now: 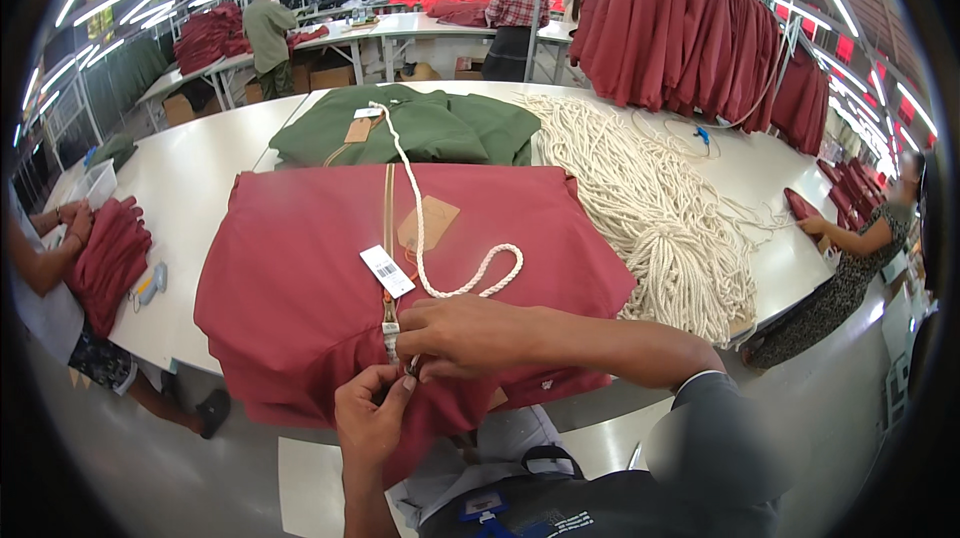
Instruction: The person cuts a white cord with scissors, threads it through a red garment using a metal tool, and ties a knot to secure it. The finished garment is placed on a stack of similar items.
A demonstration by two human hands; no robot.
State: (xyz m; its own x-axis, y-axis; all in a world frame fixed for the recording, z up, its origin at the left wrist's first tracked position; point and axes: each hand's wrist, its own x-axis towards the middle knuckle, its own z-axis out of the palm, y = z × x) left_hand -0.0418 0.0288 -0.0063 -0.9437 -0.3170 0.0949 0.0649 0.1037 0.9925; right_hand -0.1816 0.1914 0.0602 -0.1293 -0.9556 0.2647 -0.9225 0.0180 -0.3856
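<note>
A dark red jacket [290, 268] lies on a stack in front of me, its brass-coloured zip [388, 200] running down the middle. At the zip's near end, my left hand [368, 416] pinches the gathered red fabric between thumb and fingers. My right hand [465, 338] meets it there, fingers closed around a small dark-and-white bit too small to make out. A twisted white cord [405, 163] crosses the jacket and loops close to my right hand. Beside the zip are a white tag [387, 271] and a brown card tag [428, 223].
Behind the jacket lies a folded green garment [420, 128]; right of it spreads a heap of white cords [640, 208]. Red garments [690, 38] hang on a rail at the back right. One person works at the left with red fabric [108, 258], another at the right.
</note>
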